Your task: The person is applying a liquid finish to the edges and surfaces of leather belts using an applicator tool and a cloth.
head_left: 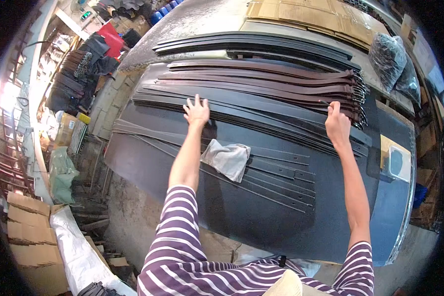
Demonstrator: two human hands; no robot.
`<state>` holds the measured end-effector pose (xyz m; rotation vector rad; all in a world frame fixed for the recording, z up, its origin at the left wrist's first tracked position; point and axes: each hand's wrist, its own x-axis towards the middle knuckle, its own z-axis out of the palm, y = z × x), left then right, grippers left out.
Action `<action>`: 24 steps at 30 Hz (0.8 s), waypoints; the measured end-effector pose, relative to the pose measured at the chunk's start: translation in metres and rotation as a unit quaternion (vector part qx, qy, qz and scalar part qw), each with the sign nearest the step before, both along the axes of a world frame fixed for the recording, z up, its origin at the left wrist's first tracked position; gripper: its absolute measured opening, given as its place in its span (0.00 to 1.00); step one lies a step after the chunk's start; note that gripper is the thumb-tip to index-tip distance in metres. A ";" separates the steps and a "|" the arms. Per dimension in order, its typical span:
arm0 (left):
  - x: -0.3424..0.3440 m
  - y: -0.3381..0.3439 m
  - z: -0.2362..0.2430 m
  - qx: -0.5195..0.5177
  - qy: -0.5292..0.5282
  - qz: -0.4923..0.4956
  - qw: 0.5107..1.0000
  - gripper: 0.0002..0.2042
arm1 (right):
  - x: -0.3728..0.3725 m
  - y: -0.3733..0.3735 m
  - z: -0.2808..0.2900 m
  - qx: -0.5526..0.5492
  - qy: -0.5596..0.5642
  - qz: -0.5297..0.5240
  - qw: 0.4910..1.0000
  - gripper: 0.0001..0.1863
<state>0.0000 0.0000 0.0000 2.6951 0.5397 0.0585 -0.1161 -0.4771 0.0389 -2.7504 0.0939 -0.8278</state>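
Note:
My left hand (196,112), fingers spread, is at a row of long black straps (271,128) on the dark tabletop (232,217); whether it presses on them is unclear. My right hand (337,121) is closed around a thin dark tool (323,102), beside the ends of dark brown straps (261,76), which have metal buckles (360,93) at their right. Below my hands, a crumpled grey cloth (224,159) lies over a fanned group of thinner black straps (281,176).
More black straps (251,42) and flattened cardboard (301,17) lie behind, with dark items in plastic bags (387,59) at back right. A pale tray (399,163) sits on the right edge. Stacked cardboard (29,232) and heaped dark goods (79,74) stand along the left.

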 end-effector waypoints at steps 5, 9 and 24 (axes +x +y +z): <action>-0.001 0.006 -0.021 0.117 -0.136 -0.080 0.980 0.32 | 0.006 0.028 -0.008 0.038 0.010 0.030 0.999 0.07; 0.000 -0.010 -0.010 0.107 -0.110 -0.082 0.985 0.30 | 0.006 0.014 -0.012 0.017 -0.041 0.025 0.999 0.06; 0.033 0.086 -0.046 0.118 -0.139 -0.145 0.972 0.31 | -0.068 -0.092 -0.039 0.181 -0.170 -0.029 0.968 0.09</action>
